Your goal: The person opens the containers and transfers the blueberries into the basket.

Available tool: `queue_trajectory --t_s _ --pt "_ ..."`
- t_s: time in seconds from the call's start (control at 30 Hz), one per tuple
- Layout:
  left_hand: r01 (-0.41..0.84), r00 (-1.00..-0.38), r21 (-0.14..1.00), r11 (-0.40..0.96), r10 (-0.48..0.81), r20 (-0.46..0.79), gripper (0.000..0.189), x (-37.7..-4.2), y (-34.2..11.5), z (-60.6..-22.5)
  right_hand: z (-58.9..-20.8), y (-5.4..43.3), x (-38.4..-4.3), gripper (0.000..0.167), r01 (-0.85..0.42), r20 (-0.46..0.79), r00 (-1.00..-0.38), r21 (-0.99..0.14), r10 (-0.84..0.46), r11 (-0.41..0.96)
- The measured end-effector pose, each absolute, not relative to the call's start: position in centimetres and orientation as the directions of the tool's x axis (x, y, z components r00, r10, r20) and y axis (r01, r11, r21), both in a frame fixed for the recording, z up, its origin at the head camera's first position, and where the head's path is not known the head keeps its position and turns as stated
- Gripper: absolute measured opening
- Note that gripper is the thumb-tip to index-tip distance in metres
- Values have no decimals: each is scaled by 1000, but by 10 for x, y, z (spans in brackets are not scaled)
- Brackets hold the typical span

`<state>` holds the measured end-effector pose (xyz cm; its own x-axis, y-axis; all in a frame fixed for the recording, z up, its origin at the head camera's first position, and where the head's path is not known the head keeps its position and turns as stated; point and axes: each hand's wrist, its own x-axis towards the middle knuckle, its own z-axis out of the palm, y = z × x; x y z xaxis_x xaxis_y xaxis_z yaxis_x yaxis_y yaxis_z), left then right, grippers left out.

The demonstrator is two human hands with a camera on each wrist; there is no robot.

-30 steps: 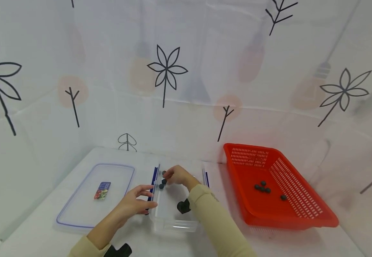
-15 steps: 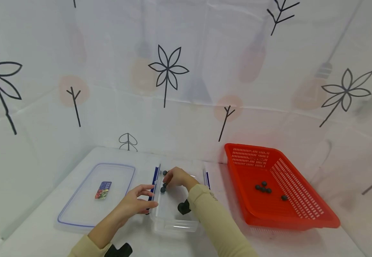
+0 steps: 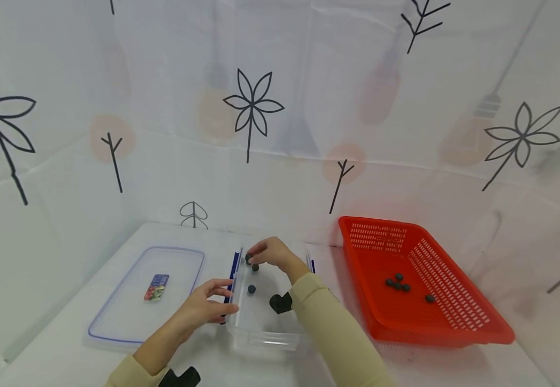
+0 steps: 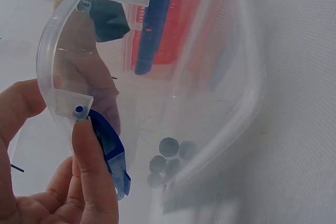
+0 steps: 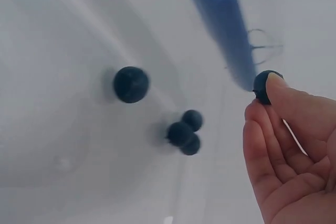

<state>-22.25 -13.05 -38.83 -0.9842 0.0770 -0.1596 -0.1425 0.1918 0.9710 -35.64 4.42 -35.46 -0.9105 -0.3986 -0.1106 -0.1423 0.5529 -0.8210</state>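
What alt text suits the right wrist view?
The right hand pinches a dark blue ball near a blue latch. To its left, a similar ball lies apart from a cluster, possibly partly reflections, in a clear container.

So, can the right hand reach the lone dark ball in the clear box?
Probably not yet: the right hand pinches another ball, though the clear box is open and nothing covers the lone dark ball.

"What sort of place is this?"
"A corner walled with patterned sheeting (image 3: pixel 280 196); which room it belongs to, I can't tell."
"What shows that?"
"It runs creased behind and left of the white counter (image 3: pixel 260 371), printed with flowers (image 3: pixel 252 105), twigs (image 3: pixel 339 183) and a faint fork (image 3: pixel 488 106). The counter carries household plastics: a clear box (image 3: pixel 264 339) and a red basket (image 3: pixel 415 323)."
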Motion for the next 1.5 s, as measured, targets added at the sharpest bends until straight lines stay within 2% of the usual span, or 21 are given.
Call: queue_trajectory --t_s 0.33,0.6,0.83,0.97,1.2,1.5 --pt "-148 -985 966 213 59 -164 61 -223 -129 -388 -314 61 -345 25 -161 -19 -915 -898 -402 410" --pt "-147 -985 965 216 55 -162 62 -223 -128 -389 -295 87 -332 25 -138 5 -932 -929 -363 344" --pt "-128 -986 970 208 78 -146 64 -221 -129 -389 -289 112 -321 24 -124 15 -955 -928 -298 352" --pt "-122 -987 971 207 83 -141 64 -221 -129 -389 -288 128 -316 25 -134 27 -953 -931 -302 341" --pt "-112 -987 974 199 95 -132 64 -222 -128 -390 -286 162 -309 28 -187 71 -956 -894 -285 407" --pt "-129 -986 972 195 78 -146 63 -219 -128 -391 -288 201 -299 31 -118 37 -980 -898 -194 424"
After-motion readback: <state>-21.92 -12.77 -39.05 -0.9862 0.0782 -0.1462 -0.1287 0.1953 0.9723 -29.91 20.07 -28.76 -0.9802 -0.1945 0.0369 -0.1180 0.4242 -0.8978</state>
